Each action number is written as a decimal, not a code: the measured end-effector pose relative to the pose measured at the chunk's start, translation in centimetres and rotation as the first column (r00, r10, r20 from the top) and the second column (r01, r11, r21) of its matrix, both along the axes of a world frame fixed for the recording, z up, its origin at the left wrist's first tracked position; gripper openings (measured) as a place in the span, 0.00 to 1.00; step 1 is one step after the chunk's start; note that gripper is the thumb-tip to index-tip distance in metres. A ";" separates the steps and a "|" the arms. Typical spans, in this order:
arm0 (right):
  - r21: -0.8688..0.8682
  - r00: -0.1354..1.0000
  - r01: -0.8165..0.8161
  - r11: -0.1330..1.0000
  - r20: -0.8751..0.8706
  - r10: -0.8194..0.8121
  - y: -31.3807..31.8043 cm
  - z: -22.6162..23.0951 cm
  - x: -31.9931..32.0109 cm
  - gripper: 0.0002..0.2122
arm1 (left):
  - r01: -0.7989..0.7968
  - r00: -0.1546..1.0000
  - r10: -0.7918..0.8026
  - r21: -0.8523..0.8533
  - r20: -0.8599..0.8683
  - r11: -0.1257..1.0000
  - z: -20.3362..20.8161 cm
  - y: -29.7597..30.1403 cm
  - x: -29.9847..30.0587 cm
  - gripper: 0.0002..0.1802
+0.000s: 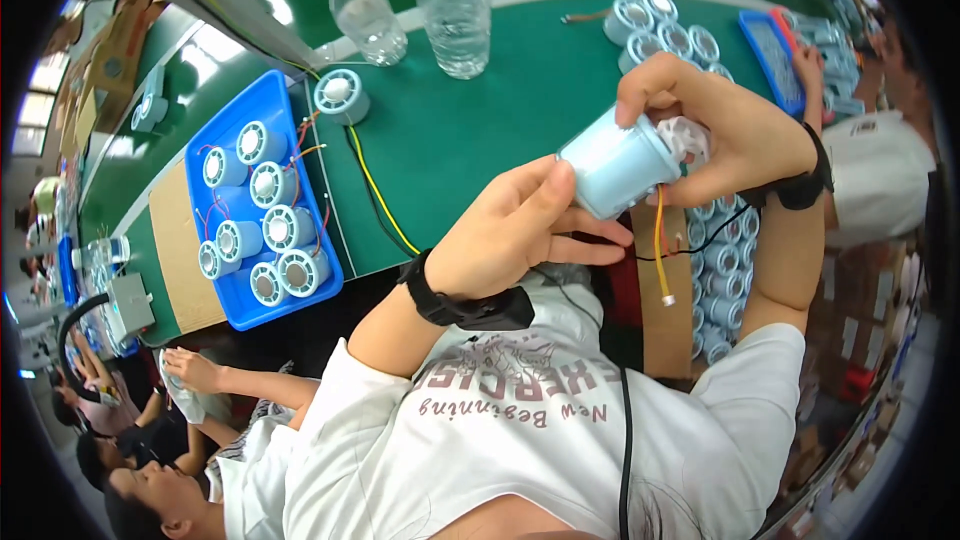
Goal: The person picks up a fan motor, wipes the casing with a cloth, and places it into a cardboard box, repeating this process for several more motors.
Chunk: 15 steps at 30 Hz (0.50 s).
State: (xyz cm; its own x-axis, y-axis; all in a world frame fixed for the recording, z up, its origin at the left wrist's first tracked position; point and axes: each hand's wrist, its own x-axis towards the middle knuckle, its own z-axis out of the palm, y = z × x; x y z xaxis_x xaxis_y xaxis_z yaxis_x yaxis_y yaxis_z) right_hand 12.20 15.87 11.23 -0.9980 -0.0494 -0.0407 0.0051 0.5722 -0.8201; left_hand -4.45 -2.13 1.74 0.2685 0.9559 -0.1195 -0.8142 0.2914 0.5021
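Both hands meet on a light blue cylindrical unit [615, 162], held tilted above the near edge of the green table. My left hand [515, 225] grips its left end, the thumb on the side and the other fingers beneath. Around the right end curl the fingers of my right hand [745, 130]. A crumpled white cloth or tissue [686, 140] sits between that palm and the unit's end. From the unit hangs a yellow and red wire lead [660, 245] with a small white connector.
At left, a blue tray [238, 308] carries several similar units; another unit [341, 95] stands beside it. Two clear bottles [455, 25] are at the back. More units [672, 40] cluster at back right, others [722, 260] below my right arm. Co-workers sit on both sides.
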 end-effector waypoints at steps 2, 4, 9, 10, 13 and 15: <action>-0.028 0.997 0.076 0.997 -0.032 -0.077 -1.0 -1.3 1.8 0.32 | 0.103 0.981 -0.117 0.095 0.155 0.990 -1.3 0.1 0.5 0.30; -0.042 0.977 0.193 0.980 -0.089 -0.196 -1.9 -2.1 3.6 0.36 | 0.015 0.999 -0.017 0.090 0.028 0.996 -1.1 -0.4 1.7 0.30; -0.305 0.853 0.523 0.796 0.190 -0.487 -4.3 -2.4 7.8 0.43 | -0.211 0.891 0.304 0.288 -0.337 0.934 -1.1 -1.2 3.2 0.37; -0.297 0.860 0.511 0.807 0.163 -0.484 -4.9 -3.3 7.7 0.43 | -0.229 0.844 0.369 0.361 -0.389 0.904 -1.3 -1.3 3.2 0.40; -0.277 0.860 0.509 0.815 0.116 -0.498 -6.5 -4.6 7.7 0.44 | -0.209 0.772 0.433 0.457 -0.466 0.865 -1.8 -1.4 3.3 0.42; -0.286 0.852 0.519 0.805 0.106 -0.512 -7.4 -4.9 7.7 0.45 | -0.189 0.734 0.462 0.504 -0.497 0.843 -2.0 -1.4 3.4 0.44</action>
